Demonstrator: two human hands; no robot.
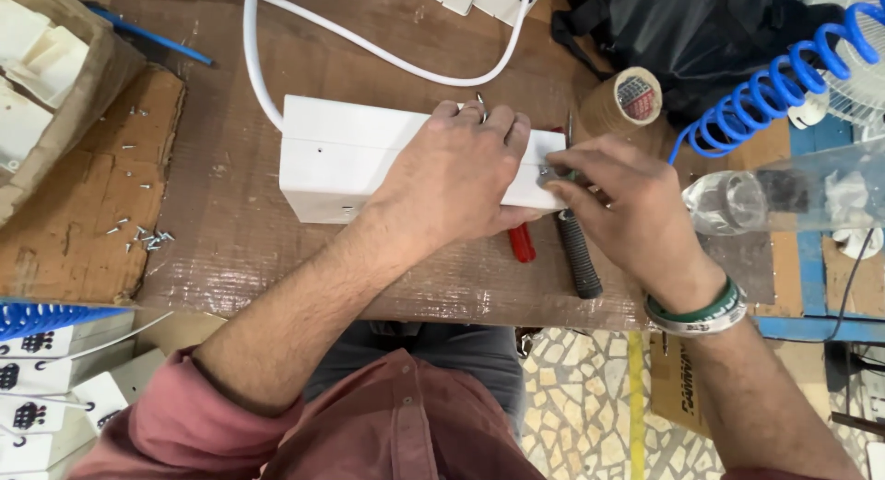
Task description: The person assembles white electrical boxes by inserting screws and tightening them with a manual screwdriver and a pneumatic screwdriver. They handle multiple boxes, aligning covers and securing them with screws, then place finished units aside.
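A white rectangular plastic box (pixel 346 157) lies on the brown wooden bench, with a white cable running out of its far left corner. My left hand (pixel 456 176) presses flat on the box's right half and holds it down. At the box's right end, my right hand (pixel 618 203) pinches a small screw (pixel 546 173) between fingertips. A black-handled tool (pixel 579 254) lies under my right hand, and a red-handled tool (pixel 522 243) pokes out below the box.
Loose screws (pixel 147 236) lie scattered on a cardboard sheet (pixel 64 222) at left. A tape roll (pixel 627 100), a blue coiled hose (pixel 774 88) and a clear plastic bottle (pixel 784 199) sit at right. White sockets and cables (pixel 369 47) run along the far edge.
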